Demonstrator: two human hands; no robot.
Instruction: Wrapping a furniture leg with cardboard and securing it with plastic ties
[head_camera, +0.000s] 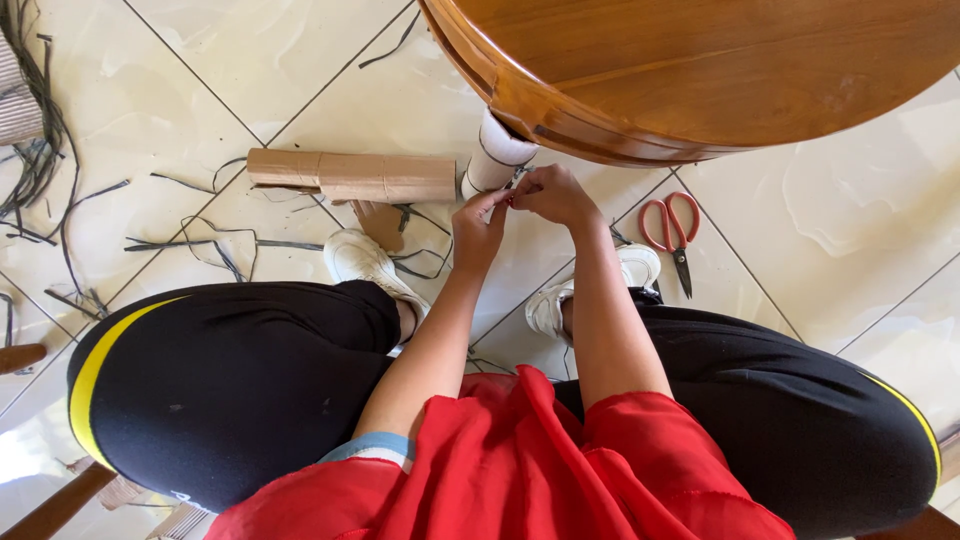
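Whatever the left hand (478, 228) and right hand (552, 196) pinch between their fingertips is too small to make out, and each grip hides its own contact point. The white wrapped leg (497, 152) vanishes up under the round wooden desk (720, 70), whose top runs off the upper and right edges. At far left the heap of dark strips (35, 150) is cut by the frame, and the cardboard roll (352, 176) covers part of the scraps beneath it.
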